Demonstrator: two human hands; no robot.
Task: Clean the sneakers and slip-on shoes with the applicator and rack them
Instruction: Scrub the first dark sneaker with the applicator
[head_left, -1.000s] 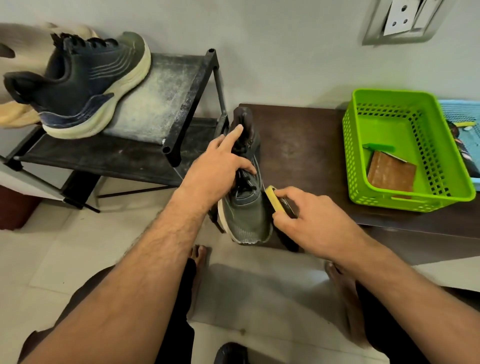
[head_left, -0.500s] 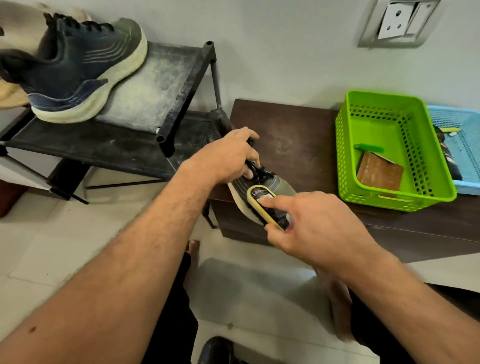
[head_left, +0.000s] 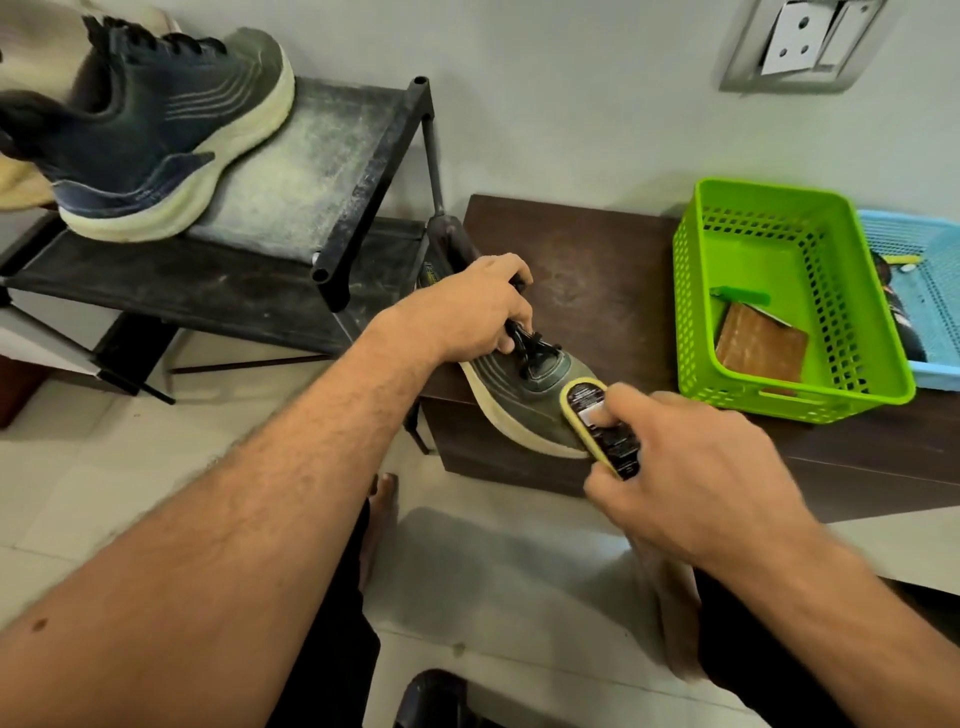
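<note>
Dark wooden tabletop (head_left: 597, 270) corner is overhung by the green sneaker (head_left: 524, 395), gripped by left hand (head_left: 467, 312) fingers; applicator (head_left: 597, 421) is grasped by right hand (head_left: 691, 467) at its toe. Green basket (head_left: 691, 332) sits right.

Both arms extended; left grip (head_left: 475, 312) curled, right grip (head_left: 691, 478) pinching.

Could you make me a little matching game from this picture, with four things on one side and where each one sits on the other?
Things:
1. dark blue lace-up sneaker
2. grey-green sneaker with cream sole
3. yellow-edged black oval applicator
4. brown flat pad

Places:
A. in the lime green plastic basket
B. held by the left hand
C. on the black metal rack
D. gripped by the right hand

Pairs: 1-C, 2-B, 3-D, 4-A
</note>
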